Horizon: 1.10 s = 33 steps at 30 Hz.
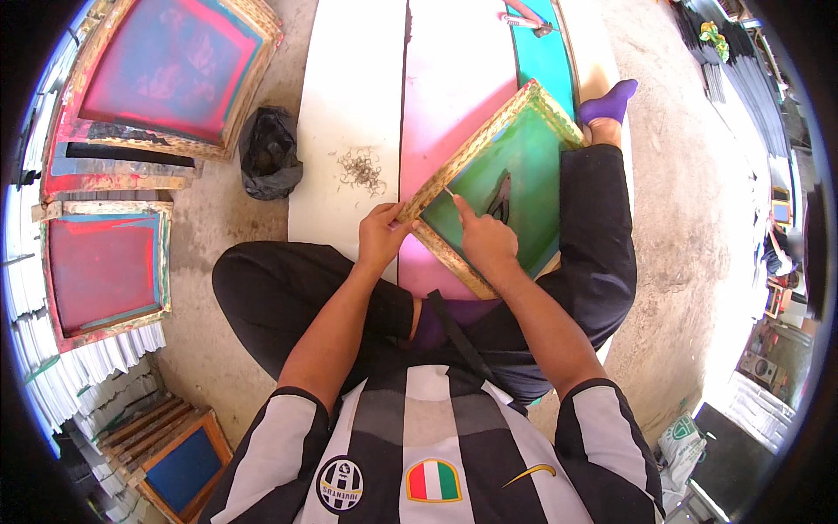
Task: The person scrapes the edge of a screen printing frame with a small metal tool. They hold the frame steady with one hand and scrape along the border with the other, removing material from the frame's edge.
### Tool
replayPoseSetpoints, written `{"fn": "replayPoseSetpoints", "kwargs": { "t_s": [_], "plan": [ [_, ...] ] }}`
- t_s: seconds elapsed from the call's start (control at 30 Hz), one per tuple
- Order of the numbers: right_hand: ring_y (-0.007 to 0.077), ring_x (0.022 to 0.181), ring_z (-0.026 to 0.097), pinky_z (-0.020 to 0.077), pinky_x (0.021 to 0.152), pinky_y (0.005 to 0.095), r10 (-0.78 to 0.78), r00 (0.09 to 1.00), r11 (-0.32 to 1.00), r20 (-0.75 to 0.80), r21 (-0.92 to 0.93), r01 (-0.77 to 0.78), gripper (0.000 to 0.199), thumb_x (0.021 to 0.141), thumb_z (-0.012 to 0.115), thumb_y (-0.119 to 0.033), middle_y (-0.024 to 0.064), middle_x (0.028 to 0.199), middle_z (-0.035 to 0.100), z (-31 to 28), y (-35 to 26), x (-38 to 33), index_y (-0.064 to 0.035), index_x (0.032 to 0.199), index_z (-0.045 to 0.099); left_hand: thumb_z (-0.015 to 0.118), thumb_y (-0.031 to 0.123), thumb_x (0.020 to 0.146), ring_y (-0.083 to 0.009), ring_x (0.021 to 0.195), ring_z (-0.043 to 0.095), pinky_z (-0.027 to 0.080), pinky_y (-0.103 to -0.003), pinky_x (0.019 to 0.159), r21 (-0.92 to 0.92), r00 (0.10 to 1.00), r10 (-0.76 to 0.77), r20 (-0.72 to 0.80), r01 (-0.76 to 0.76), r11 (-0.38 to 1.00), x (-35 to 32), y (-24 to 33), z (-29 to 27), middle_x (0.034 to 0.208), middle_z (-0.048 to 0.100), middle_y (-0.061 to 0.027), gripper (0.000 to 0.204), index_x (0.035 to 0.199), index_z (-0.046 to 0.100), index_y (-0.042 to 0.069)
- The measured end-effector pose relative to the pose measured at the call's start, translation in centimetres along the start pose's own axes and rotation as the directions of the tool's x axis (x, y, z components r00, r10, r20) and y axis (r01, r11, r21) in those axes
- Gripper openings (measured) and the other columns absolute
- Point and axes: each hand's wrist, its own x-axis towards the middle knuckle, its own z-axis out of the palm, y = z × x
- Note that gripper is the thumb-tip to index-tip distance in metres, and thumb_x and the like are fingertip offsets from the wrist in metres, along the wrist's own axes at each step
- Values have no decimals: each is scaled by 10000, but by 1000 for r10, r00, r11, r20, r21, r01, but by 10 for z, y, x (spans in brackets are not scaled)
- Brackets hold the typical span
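Note:
A wooden screen-printing frame (pixel 471 156) with green mesh lies tilted across my lap, one corner towards my left. My left hand (pixel 384 234) is closed on that corner, thumb and fingers pinching the wood. My right hand (pixel 489 240) is over the mesh, its index finger stretched along a thin, light-tipped tool (pixel 448 189). The tip meets the frame's inner edge; the rest of the tool is hidden in the hand. Dark pliers (pixel 500 199) lie on the mesh just beyond my right hand. Left of the frame, thin bent bits like pulled staples (pixel 361 170) form a small heap.
I sit on white and pink boards (pixel 349 79), legs around the frame. A black plastic bag (pixel 271 153) lies at the left. Beyond it stand a large blue-pink screen (pixel 166 70) and a red screen (pixel 105 271). A hand tool (pixel 528 19) rests on the turquoise strip far ahead.

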Motion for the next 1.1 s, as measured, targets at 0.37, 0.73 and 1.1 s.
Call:
{"fn": "replayPoseSetpoints", "kwargs": {
  "t_s": [0.37,0.73,1.1],
  "plan": [
    [456,909,705,561,831,560,-65,998,984,8,165,63,411,1024,509,-347,237,948,725,-7,6,6,-330,1433,540,871,255,792,-249,960,704,568,-341,841,2,1000,-8,16,8,1000,3,-4,-1,1165,703,-196,549,1230,699,-29],
    [455,900,705,560,811,567,-84,994,967,-66,235,97,394,1024,507,-342,244,938,720,1,14,4,-338,1416,547,867,229,795,-243,974,703,563,-332,858,12,1000,-7,1,7,1000,0,-1,-1,1177,700,-200,544,1238,693,-34],
    [451,915,704,554,836,568,-49,997,981,-54,185,58,404,1028,489,-371,230,970,729,-6,8,5,-333,1427,545,859,161,789,-243,925,695,558,-329,829,-113,996,-11,-84,1,994,-1,-6,12,1149,700,-189,492,1203,700,-52]
  ]
}}
